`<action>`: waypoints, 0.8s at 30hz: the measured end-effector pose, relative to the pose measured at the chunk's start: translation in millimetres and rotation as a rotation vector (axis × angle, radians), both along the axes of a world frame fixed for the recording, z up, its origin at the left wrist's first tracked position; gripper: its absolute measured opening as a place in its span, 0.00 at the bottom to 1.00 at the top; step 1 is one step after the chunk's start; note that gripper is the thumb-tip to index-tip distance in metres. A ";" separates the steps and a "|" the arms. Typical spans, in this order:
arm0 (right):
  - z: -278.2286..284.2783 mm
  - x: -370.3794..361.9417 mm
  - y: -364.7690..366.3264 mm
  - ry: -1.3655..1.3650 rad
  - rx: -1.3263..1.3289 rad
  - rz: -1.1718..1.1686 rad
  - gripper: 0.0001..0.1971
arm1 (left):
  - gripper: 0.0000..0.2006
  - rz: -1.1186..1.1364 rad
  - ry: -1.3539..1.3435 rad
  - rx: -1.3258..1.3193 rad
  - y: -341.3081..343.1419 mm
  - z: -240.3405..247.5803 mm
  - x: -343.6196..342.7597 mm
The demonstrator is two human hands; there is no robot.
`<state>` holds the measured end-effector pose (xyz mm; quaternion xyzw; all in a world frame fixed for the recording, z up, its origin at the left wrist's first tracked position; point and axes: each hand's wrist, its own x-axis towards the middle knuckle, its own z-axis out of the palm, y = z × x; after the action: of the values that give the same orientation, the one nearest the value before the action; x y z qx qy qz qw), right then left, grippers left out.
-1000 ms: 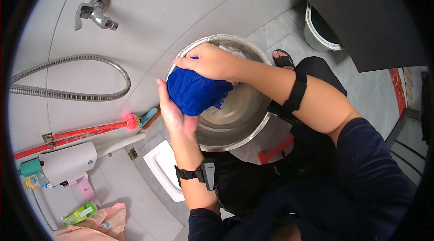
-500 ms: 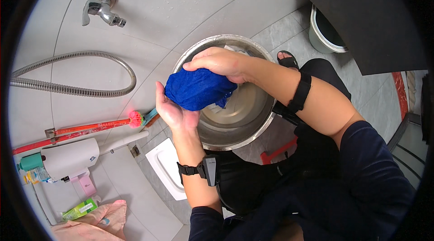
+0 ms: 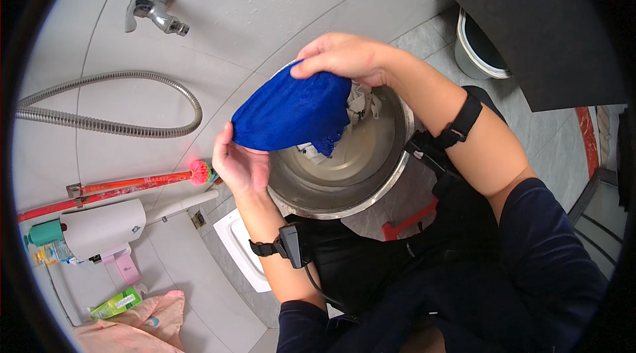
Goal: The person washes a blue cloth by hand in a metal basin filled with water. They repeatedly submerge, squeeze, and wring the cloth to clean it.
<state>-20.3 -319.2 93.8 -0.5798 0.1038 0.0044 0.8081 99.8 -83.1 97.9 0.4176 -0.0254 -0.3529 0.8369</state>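
Observation:
A wet-looking blue cloth (image 3: 291,111), with a lacy lower edge, is stretched between my two hands above a round metal basin (image 3: 318,210). My left hand (image 3: 242,164) grips its left end, the fingers partly behind the fabric. At the upper right end my right hand (image 3: 344,58) pinches it between thumb and fingers. Below the cloth, the basin holds cloudy water (image 3: 344,164) and some whitish cloth (image 3: 361,101) lying against the far side. What kind of garment the blue cloth is, I cannot tell.
On the wall at left are a metal tap (image 3: 158,11) and a looping metal hose (image 3: 189,104). Red-handled brushes (image 3: 132,187) hang below, above a white dispenser (image 3: 103,230). A white basin-like tray (image 3: 242,253) lies by my left forearm. A bucket (image 3: 477,51) stands far right.
The blue cloth was bunched between my hands and is now spread wider. My right hand has risen away and my left has shifted slightly left and down.

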 end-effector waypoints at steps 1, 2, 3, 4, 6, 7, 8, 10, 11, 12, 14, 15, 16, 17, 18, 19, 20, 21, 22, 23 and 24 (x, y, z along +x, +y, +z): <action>2.8 -2.0 -3.6 -0.017 -0.020 -0.047 0.11 | 0.16 -0.050 -0.140 0.059 2.7 -3.2 2.3; 3.2 -3.0 -8.1 -0.017 -0.021 -0.050 0.11 | 0.14 -0.101 -0.281 0.118 4.7 -6.1 3.9; 4.3 -2.9 -11.1 -0.025 0.020 -0.050 0.11 | 0.13 -0.123 -0.409 0.265 1.4 5.3 -4.9; 5.1 -3.6 -13.5 -0.033 0.061 -0.050 0.11 | 0.13 -0.121 -0.411 0.267 2.1 2.1 -3.9; 6.5 -8.7 -17.2 -0.032 0.096 -0.031 0.12 | 0.15 -0.017 -0.772 0.613 0.2 -5.0 -2.4; 7.0 -11.3 -17.9 -0.019 0.130 -0.007 0.14 | 0.17 -0.005 -0.855 0.711 -1.9 -2.7 -7.4; 7.1 -12.8 -17.9 -0.006 0.163 0.016 0.17 | 0.17 -0.006 -0.854 0.709 -3.8 -5.0 -9.1; 1.6 -10.0 -13.5 0.015 0.129 0.007 0.19 | 0.17 0.079 -0.931 0.779 -8.3 -9.5 -9.5; -1.4 -8.4 -10.3 0.039 0.095 -0.004 0.22 | 0.16 0.080 -0.764 0.604 -11.5 -12.1 -11.7; -1.6 -7.5 -5.9 0.040 0.096 -0.005 0.22 | 0.16 0.078 -0.763 0.604 -13.3 -12.8 -13.3; -3.1 -4.3 6.8 -0.023 0.161 0.137 0.33 | 0.16 0.004 -0.488 0.343 -16.1 -12.8 -15.5; -5.6 -1.9 15.5 -0.023 0.112 0.142 0.39 | 0.16 0.003 -0.486 0.346 -15.9 -11.0 -16.2; -8.2 1.1 24.9 -0.008 0.049 0.143 0.43 | 0.15 -0.037 -0.458 0.288 -15.2 -7.7 -17.4; -10.9 0.8 30.4 -0.003 -0.069 0.176 0.39 | 0.15 -0.076 -0.430 0.230 -14.2 -6.4 -17.8; -9.0 -0.7 36.0 0.000 -0.188 0.209 0.35 | 0.15 -0.078 -0.429 0.231 -11.5 -7.1 -15.3; -8.6 -1.1 40.5 0.022 -0.239 0.174 0.28 | 0.14 -0.146 -0.450 0.210 -7.9 -8.9 -11.0; -9.7 0.2 38.1 0.023 -0.238 0.173 0.28 | 0.14 -0.214 -0.471 0.189 -6.1 -10.1 -8.7; -8.8 2.5 33.7 0.029 -0.274 0.135 0.24 | 0.12 -0.174 -0.483 0.220 -8.6 -6.2 -12.0; -8.0 4.4 30.3 0.036 -0.311 0.098 0.20 | 0.12 -0.173 -0.483 0.221 -8.2 -8.5 -10.6; -7.3 3.9 26.7 0.029 -0.288 0.024 0.15 | 0.11 -0.168 -0.599 0.395 -7.1 -12.8 -8.2; -5.9 3.0 21.3 0.019 -0.344 0.023 0.19 | 0.10 -0.160 -0.713 0.569 -7.1 -14.6 -7.5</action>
<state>-17.3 -297.9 88.0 -0.7105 0.1041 0.0016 0.6960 92.4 -90.2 83.3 0.7229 -0.2457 -0.2437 0.5981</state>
